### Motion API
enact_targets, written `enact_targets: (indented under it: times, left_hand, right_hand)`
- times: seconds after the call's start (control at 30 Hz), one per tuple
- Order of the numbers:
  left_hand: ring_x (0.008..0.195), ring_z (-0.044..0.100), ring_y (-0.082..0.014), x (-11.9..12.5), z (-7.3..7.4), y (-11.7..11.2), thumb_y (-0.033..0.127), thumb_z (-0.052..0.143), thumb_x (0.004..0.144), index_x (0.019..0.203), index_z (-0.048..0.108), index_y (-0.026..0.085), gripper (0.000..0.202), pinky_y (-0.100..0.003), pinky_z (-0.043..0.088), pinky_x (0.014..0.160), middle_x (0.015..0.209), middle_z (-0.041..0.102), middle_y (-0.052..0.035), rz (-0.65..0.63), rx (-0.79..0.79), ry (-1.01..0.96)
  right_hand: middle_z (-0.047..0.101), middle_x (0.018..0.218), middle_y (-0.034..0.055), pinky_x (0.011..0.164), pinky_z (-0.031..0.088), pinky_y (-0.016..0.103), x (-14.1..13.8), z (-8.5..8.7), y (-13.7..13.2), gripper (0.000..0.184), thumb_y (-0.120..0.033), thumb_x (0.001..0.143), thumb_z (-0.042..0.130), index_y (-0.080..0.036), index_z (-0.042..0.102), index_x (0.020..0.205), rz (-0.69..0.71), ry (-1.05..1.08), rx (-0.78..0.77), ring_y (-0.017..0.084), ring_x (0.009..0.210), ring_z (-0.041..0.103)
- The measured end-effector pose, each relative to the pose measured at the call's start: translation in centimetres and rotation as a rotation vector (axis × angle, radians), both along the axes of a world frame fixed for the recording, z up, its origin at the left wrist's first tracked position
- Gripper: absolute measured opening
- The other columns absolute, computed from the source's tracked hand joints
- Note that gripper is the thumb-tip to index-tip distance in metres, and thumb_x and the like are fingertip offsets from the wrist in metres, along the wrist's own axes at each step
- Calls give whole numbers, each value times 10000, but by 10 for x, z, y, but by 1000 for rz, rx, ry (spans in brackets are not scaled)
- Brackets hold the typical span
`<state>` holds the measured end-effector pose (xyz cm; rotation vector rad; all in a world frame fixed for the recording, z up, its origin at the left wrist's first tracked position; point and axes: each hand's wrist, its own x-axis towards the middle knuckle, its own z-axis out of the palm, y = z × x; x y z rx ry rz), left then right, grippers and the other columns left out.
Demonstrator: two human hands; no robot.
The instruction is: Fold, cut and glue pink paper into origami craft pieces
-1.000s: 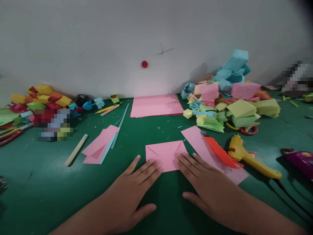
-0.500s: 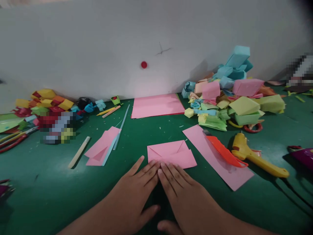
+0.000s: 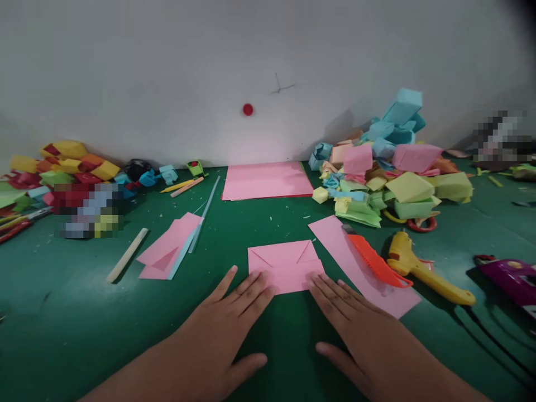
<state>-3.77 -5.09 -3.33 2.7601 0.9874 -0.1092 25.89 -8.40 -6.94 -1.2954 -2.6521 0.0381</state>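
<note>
In the head view, half a second before, the two hands had lain side by side with their fingertips meeting at the middle of the near edge of the folded pink paper (image 3: pixel 285 265), and the paper's lower right flap had stuck out sideways. Now the hands had drawn apart and the flap lay flat, so the paper showed as a neat rectangle with a V-shaped crease on top. The left hand (image 3: pixel 221 329) rested palm down on the green mat (image 3: pixel 84 312), its fingers (image 3: pixel 251 285) spread wide and straight, holding nothing, the tips pressing the near left part of the paper and the thumb splayed off toward the body. The right hand (image 3: pixel 355 329) lay flat in the same manner, its fingers (image 3: pixel 330 287) fanned open, the tips touching the paper's near right corner. The paper sat just beyond both sets of fingertips, between them. Just right of the right fingers lay a long pink strip (image 3: pixel 335 237) with an orange cutter (image 3: pixel 372 259) on it, and a yellow glue gun (image 3: pixel 419 268) beside that. Left of the left fingers, well apart, lay loose pink pieces (image 3: pixel 167 254) and a wooden stick (image 3: pixel 127 255). Far beyond the fingertips, a stack of pink sheets (image 3: pixel 268 180) lay against the wall.
</note>
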Motion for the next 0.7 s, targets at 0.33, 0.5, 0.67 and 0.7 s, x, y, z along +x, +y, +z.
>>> enact_targets:
  times: [0.33,0.5,0.67,0.7]
  left_hand:
    - [1511,283,-327,1,1,-1,453,579,954,1627,146,242,827,-577,150,1246,1652,245,-111,-9,26,-21]
    - [1480,362,-315,4,8,2,480,563,962,1608,240,262,754,-549,195,1234,1632,327,-94,-23,38,-34]
    - [1154,628,-279,22,22,29,352,470,1030,1202,703,239,311,-476,423,1022,1292,680,-80,12,61,-73]
    - [1059,650,-255,27,23,37,297,432,1042,1039,745,226,320,-439,449,947,1169,713,-73,-5,58,-75]
  right_hand:
    - [623,1419,56,1036,550,508,19,5,9,441,-339,1029,420,-240,555,1438,-201,164,-1,275,1305,586]
    - [745,1210,60,939,591,519,28,11,21,340,-308,1010,436,-268,689,1233,-284,265,60,283,1124,691]
    - [700,1286,105,999,526,536,15,28,52,352,-304,1001,445,-201,675,1246,-191,144,80,306,1176,641]
    - [678,1321,121,1029,496,550,10,31,60,364,-304,997,457,-180,661,1272,-156,99,71,317,1210,617]
